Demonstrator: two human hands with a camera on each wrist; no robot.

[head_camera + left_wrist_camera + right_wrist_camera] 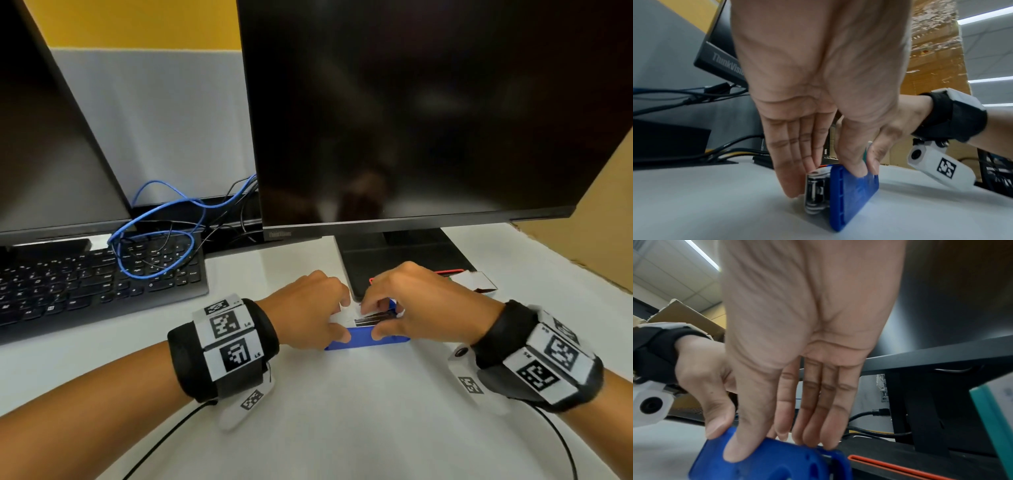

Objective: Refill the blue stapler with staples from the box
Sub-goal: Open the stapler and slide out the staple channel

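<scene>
Glossy blue plastic stapler (366, 337); matt white table (342, 421)

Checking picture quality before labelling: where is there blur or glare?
Head view: sharp, faint reflections on the dark monitor. Left wrist view: stapler slightly soft, ceiling lights glare. Right wrist view: right hand and the stapler blurred.

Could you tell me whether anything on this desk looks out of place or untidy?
Yes: a loop of blue cable lies across the keys of the black keyboard, tangled with thin black wires. The staple box sits open by the monitor stand.
</scene>
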